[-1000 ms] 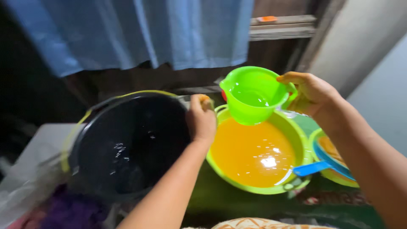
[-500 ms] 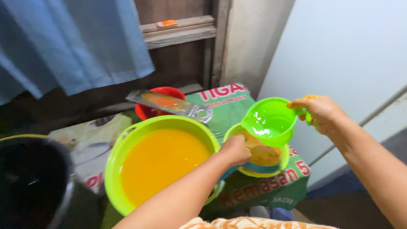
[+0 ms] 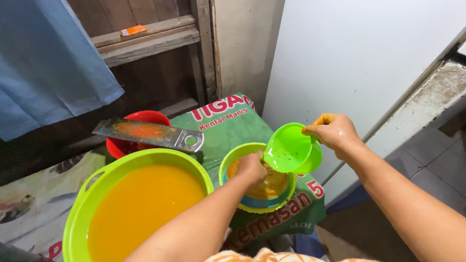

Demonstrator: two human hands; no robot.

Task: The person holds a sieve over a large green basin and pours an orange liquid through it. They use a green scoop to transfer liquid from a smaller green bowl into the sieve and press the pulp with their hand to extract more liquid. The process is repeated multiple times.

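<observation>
My right hand [image 3: 335, 132] grips a small bright green plastic scoop [image 3: 290, 149] by its handle, tilted over a small green bowl [image 3: 232, 163]. That bowl holds a blue strainer with orange pulp [image 3: 272, 187]. My left hand [image 3: 251, 167] reaches into the small bowl, fingers closed on the pulp or strainer edge; exactly what it grips is hidden. A large green basin [image 3: 82, 204] full of orange-yellow liquid [image 3: 141, 204] sits at the lower left, beside my left forearm.
A red bowl [image 3: 116, 145] stands behind the basin with a flat metal grater [image 3: 145, 132] stained orange laid across it. Everything rests on a green printed sack [image 3: 233, 123]. A white panel [image 3: 359, 63], wooden frame and blue curtain [image 3: 43, 73] stand behind.
The view swung right from a black pot to the small bowl. My right hand carried the scoop over and tilted it; my left hand moved from the pot's rim into the small bowl.
</observation>
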